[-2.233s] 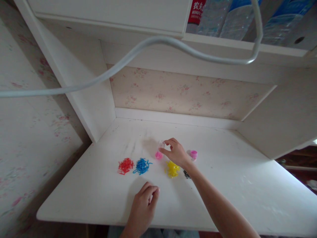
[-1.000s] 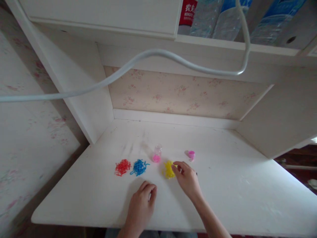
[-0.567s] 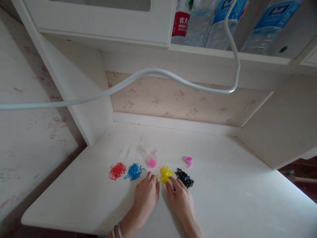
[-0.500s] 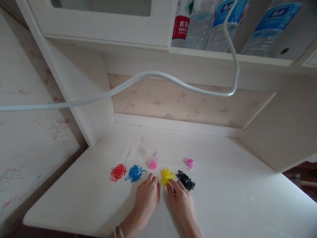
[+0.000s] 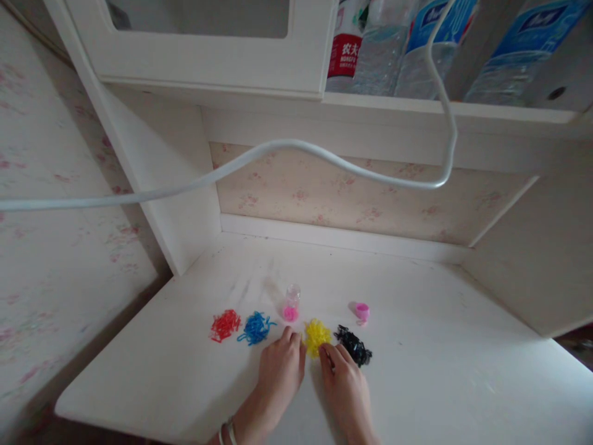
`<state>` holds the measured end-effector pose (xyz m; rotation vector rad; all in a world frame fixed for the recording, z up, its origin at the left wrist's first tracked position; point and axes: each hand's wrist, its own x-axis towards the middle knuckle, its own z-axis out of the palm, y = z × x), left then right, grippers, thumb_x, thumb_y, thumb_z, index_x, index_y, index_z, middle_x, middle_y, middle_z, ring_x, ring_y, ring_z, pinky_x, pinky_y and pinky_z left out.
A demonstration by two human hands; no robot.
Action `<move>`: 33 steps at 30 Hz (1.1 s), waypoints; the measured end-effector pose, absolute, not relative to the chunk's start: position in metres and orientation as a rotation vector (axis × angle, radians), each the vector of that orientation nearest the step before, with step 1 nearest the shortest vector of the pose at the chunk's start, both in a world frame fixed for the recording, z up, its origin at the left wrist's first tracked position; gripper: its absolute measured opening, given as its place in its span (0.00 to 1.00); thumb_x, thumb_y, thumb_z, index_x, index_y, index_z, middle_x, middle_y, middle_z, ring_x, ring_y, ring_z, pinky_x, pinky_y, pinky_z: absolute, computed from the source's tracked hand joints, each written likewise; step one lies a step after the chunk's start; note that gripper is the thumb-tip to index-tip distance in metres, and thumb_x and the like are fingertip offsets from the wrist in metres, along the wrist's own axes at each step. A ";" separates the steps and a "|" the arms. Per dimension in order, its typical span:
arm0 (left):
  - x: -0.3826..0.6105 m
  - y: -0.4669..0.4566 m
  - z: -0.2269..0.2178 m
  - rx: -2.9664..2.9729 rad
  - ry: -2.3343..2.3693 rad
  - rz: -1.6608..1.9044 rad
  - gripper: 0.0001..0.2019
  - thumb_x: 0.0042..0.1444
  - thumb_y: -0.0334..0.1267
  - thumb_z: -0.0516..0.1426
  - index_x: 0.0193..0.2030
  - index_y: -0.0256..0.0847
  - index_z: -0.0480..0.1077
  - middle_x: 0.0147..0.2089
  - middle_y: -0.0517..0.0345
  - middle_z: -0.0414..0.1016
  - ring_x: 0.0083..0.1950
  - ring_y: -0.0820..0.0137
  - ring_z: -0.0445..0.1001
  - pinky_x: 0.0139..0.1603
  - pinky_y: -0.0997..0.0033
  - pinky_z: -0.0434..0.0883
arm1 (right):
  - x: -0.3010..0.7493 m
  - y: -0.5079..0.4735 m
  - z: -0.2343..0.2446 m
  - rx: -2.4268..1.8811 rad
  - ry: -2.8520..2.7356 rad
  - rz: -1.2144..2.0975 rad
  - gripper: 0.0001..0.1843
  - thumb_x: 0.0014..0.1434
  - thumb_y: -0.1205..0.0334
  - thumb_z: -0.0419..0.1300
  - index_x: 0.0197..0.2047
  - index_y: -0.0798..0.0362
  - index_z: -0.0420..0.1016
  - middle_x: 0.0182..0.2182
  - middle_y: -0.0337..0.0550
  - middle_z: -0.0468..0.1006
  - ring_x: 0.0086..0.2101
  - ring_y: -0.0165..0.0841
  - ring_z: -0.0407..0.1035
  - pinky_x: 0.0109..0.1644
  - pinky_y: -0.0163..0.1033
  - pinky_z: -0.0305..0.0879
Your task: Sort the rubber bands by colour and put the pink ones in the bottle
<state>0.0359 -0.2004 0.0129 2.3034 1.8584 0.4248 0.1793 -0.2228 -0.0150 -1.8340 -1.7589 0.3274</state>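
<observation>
Four small heaps lie in a row on the white desk: red bits (image 5: 225,326), blue bands (image 5: 256,328), yellow bands (image 5: 317,337) and black bands (image 5: 353,345), all looking like tiny elastic bands. My left hand (image 5: 281,363) rests left of the yellow heap, fingers curled and pressed together; what they hold, if anything, is hidden. At the heap's near edge, my right hand (image 5: 345,380) pinches thumb and forefinger together, contents too small to make out. Behind the heaps is a tiny clear bottle (image 5: 293,293) with pink at its near end. A pink cap-like piece (image 5: 362,311) sits behind the black heap.
A white cable (image 5: 287,145) hangs across the view in front of the hutch. Plastic water bottles (image 5: 382,49) stand on the upper shelf. The white desk (image 5: 440,371) meets side panels and a flower-patterned back panel (image 5: 324,191).
The whole view has shifted slightly. My right fingers have closed together at the yellow heap's near edge. My left hand stays beside the heap with little change.
</observation>
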 end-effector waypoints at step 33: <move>0.037 -0.192 0.012 2.362 1.804 0.377 0.12 0.63 0.32 0.45 0.41 0.41 0.69 0.42 0.54 0.72 0.36 0.69 0.76 0.33 0.72 0.68 | 0.192 -0.233 -0.017 -1.543 -1.293 0.550 0.20 0.62 0.47 0.50 0.35 0.53 0.76 0.32 0.44 0.74 0.34 0.34 0.68 0.39 0.36 0.62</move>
